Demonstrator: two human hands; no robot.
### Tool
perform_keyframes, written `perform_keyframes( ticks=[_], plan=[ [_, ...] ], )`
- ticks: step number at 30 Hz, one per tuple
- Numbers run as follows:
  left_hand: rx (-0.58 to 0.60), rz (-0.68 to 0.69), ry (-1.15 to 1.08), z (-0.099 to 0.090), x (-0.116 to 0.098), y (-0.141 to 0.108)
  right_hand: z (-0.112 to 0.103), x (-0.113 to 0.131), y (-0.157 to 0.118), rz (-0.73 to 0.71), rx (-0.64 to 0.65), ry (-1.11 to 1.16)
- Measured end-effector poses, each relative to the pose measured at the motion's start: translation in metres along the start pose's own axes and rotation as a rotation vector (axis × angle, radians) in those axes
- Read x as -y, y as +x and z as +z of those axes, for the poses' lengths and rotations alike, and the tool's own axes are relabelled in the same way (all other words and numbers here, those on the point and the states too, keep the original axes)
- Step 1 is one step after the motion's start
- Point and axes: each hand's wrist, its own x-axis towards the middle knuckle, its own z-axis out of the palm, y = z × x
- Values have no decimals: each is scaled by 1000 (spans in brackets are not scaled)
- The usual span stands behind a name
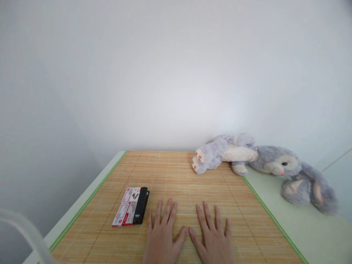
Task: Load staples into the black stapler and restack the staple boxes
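Observation:
My left hand (162, 234) lies palm down on the bamboo mat (176, 176), fingers spread and nothing in it. Beside it, palm down too, rests my right hand (212, 234), also empty with the fingers apart. The two thumb tips come close to each other. Just left of my left hand is a black stapler (140, 206), lying on the mat. Against the stapler's left side sit two small white and red printed boxes, a farther box (131, 195) and a nearer box (124, 215). Neither hand touches them.
A grey plush rabbit (242, 153) lies across the mat's back right corner, its head and ears over the pale table top (310, 234). Behind stands a white wall (165, 73). A blurred pale curved strip (27, 233) crosses the lower left.

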Motion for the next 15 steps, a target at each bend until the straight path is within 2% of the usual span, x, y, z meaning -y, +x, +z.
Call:
perform_keyframes(
  ticks=[6, 15],
  plan=[
    [3, -5, 9, -2, -3, 0, 6, -7, 2, -64, -28, 17],
    [-10, -9, 0, -1, -2, 0, 9, -7, 0, -54, -42, 24]
  ],
)
